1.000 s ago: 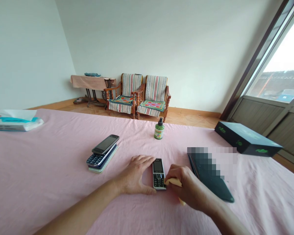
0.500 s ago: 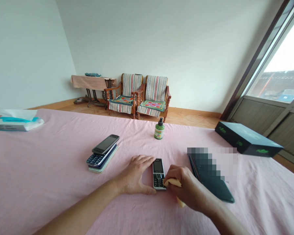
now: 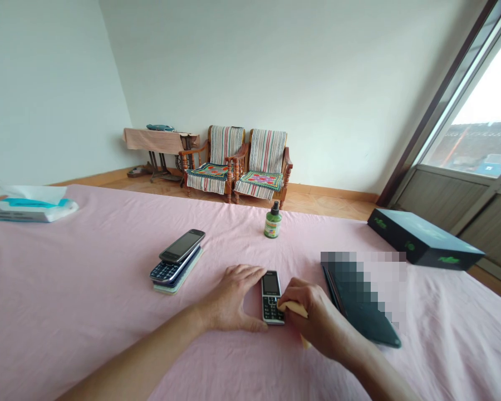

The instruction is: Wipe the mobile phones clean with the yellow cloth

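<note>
A black keypad mobile phone (image 3: 270,283) with a silver edge lies face up on the pink sheet. My left hand (image 3: 232,301) grips it from the left, index finger at its top corner and thumb by its bottom corner. Bunched in my right hand (image 3: 313,312) is a pale yellow cloth (image 3: 295,308), pressed on the phone's keypad near its right edge. Part of the cloth hangs below that hand. Just right of it rests a dark flat case (image 3: 359,306), partly pixelated.
Several phones (image 3: 179,256) are stacked left of my hands. A green spray bottle (image 3: 272,224) stands beyond the phone. The black box (image 3: 426,236) is at right, a tissue pack (image 3: 33,209) at far left. Two wooden chairs (image 3: 261,161) stand by the wall.
My right hand has shifted slightly up the phone's keypad with the cloth. My left hand keeps its place on the phone. The whole view has moved a little.
</note>
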Tool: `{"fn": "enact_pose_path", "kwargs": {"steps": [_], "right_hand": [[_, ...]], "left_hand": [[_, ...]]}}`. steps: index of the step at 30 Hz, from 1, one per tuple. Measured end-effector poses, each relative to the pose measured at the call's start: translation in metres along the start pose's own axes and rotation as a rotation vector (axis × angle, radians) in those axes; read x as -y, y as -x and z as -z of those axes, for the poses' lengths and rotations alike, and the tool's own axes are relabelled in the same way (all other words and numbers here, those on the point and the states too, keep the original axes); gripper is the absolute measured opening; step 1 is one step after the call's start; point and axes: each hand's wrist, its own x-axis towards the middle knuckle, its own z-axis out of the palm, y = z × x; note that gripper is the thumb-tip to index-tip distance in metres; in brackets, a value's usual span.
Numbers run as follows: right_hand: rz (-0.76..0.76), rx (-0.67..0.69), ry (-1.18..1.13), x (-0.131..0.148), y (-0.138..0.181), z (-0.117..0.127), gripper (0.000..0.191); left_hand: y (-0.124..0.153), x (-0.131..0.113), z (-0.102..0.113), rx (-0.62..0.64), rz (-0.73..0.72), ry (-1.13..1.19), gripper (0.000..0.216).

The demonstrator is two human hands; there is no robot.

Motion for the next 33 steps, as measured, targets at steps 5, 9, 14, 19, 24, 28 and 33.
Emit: {"fn": "enact_pose_path", "kwargs": {"steps": [5,9,14,19,24,28,33], "right_hand": [[-0.016,0.001,0.032,0.007,0.0,-0.001,0.028],[-0.021,0.012,0.035,0.006,0.0,0.001,0.028],[0.031,0.007,0.057,0.007,0.0,0.0,0.027],[0.029,0.011,0.068,0.009,0.001,-0.001,0.03],[0.044,0.004,0.083,0.012,0.0,-0.006,0.026],[0.025,-0.002,0.1,0.011,-0.001,-0.004,0.028],[0.056,-0.009,0.121,0.013,-0.002,-0.006,0.026]], "left_hand": [[0.0,0.0,0.0,-0.007,0.005,0.022,0.093],[0.0,0.0,0.0,-0.006,-0.004,0.015,0.093],[0.0,0.0,-0.001,-0.01,-0.002,0.01,0.093],[0.0,0.001,-0.001,-0.008,-0.01,0.004,0.093],[0.0,0.0,-0.001,-0.022,-0.007,0.018,0.091],[0.0,0.001,-0.001,-0.019,-0.008,0.019,0.092],[-0.001,0.001,-0.002,-0.025,-0.005,0.025,0.09]]}}
